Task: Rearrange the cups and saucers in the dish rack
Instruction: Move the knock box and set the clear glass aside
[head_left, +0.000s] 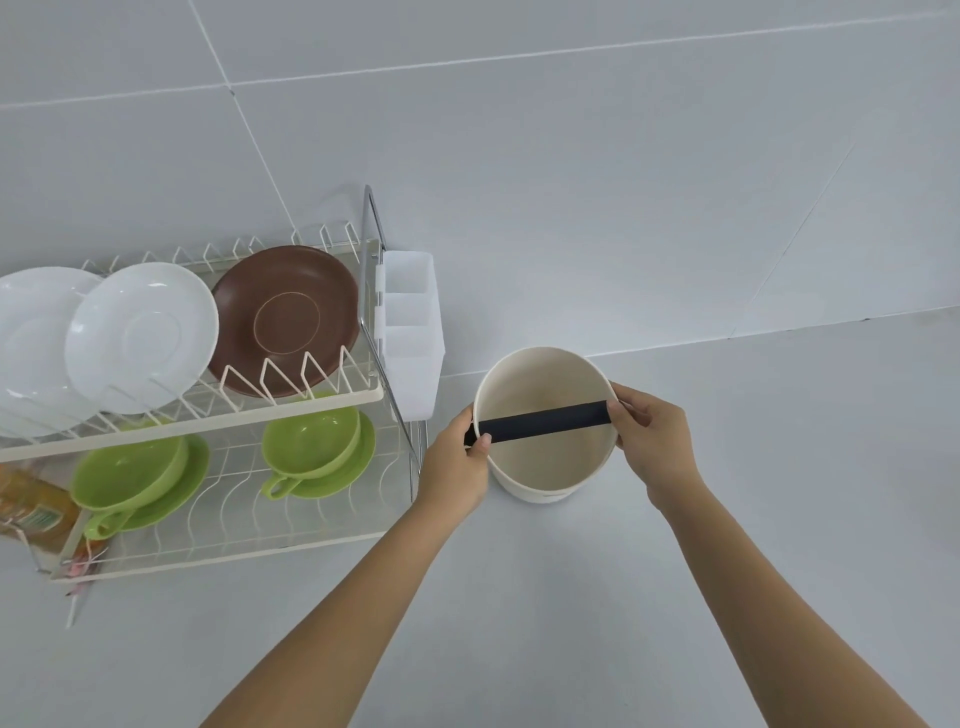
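Head view: two hands (556, 447) pinch one black strip (543, 421) over a bucket (545, 483) (rack (218, 553) holds two green cups (306, 441), three saucers (140, 332)).

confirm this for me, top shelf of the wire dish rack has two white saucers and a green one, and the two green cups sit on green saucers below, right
Not quite: the third saucer on the top shelf of the wire dish rack is brown, not green, as the head view shows. The two white saucers beside it and the two green cups on green saucers below are right.

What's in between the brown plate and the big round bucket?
In the head view, the white plastic cutlery holder hangs on the rack's side, between the brown saucer and the cream bucket.
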